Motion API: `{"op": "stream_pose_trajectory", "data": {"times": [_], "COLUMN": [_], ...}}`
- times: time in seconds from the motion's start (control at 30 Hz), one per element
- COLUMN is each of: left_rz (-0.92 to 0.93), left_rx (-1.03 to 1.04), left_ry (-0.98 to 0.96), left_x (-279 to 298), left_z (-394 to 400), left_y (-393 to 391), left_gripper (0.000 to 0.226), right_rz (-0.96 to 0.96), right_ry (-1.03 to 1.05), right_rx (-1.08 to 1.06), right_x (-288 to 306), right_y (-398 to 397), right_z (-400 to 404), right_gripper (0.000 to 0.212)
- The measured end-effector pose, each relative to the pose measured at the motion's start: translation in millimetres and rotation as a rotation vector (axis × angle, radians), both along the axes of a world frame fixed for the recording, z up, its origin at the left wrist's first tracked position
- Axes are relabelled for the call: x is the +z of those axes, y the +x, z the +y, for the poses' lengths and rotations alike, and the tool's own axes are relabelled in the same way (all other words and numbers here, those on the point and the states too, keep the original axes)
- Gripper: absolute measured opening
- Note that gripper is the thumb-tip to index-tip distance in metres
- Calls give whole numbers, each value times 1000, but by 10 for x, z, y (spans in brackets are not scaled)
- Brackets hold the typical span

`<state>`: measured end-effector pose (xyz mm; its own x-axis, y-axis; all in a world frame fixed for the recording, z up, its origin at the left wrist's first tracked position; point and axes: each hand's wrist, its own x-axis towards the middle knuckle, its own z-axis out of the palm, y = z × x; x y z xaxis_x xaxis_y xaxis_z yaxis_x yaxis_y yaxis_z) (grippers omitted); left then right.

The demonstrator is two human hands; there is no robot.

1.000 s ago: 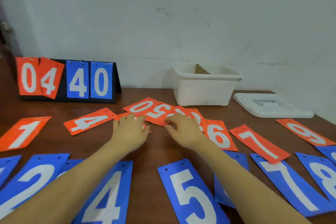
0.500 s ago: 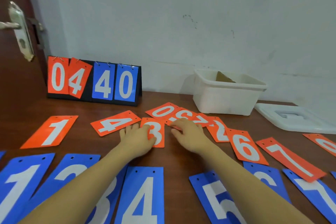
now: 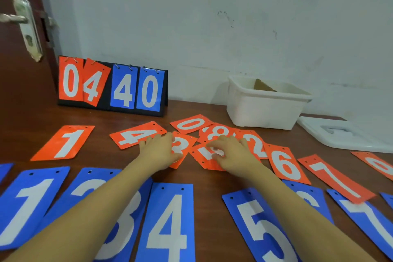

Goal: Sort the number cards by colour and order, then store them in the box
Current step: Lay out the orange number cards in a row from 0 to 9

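Note:
Orange number cards lie across the middle of the brown table: 1 [image 3: 63, 142], 4 [image 3: 136, 134], 3 [image 3: 182, 144], 0 [image 3: 191, 123], 8 [image 3: 219, 131], 2 [image 3: 255, 144], 6 [image 3: 286, 165], 7 [image 3: 336, 178]. My left hand [image 3: 158, 152] rests flat on the orange 3. My right hand [image 3: 231, 155] presses an orange card [image 3: 204, 154] whose digit is partly hidden. Blue cards 1 [image 3: 25, 204], 4 [image 3: 168, 223] and 5 [image 3: 259, 227] form the near row. The white box [image 3: 265, 117] stands open at the back right.
A flip scoreboard [image 3: 110, 86] showing 04 and 40 stands at the back left by the wall. The box's white lid [image 3: 344, 134] lies to its right. A brown door with a metal handle [image 3: 21, 21] is at the far left.
The view has swung left. My right hand has pulled an orange card out of the overlapping pile toward me. My left hand has slid slightly onto the orange 3.

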<state>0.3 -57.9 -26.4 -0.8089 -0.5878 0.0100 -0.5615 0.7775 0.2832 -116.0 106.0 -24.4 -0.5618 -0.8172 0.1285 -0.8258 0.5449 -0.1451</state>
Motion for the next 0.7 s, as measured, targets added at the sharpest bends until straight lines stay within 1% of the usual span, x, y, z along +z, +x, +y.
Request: {"op": "stream_pose_trajectory", "data": {"times": [0.03,0.1,0.17,0.23,0.4,0.47,0.57,0.7], "left_rz": [8,0,-34,-64,-45,-21,5,-68], "left_rx": [-4,2,7,-19,-113,-113,-66,10], "left_ry": [0,6,12,24,42,66,113,97], "left_x": [8,5,-4,-21,-6,1,0,55], "left_z": [-17,-55,-100,-133,-167,-185,-205,-205], "left_y": [6,18,22,20,31,31,27,-14], "left_gripper": [55,57,65,67,51,56,66,75], "right_rz": [-36,-138,-183,-192,-97,-84,-131,-219], "right_ry": [-6,51,148,198,180,162,119,71], "right_rx": [-21,-54,-56,-49,-21,-23,-64,-127], "right_x": [16,42,38,-14,-70,-56,-54,-31], "right_y": [-48,-148,-222,-256,-252,-247,-225,-200], "right_z": [-26,-77,-133,-176,-238,-242,-226,-203], "right_gripper": [44,63,70,65,57,57,58,56]}}
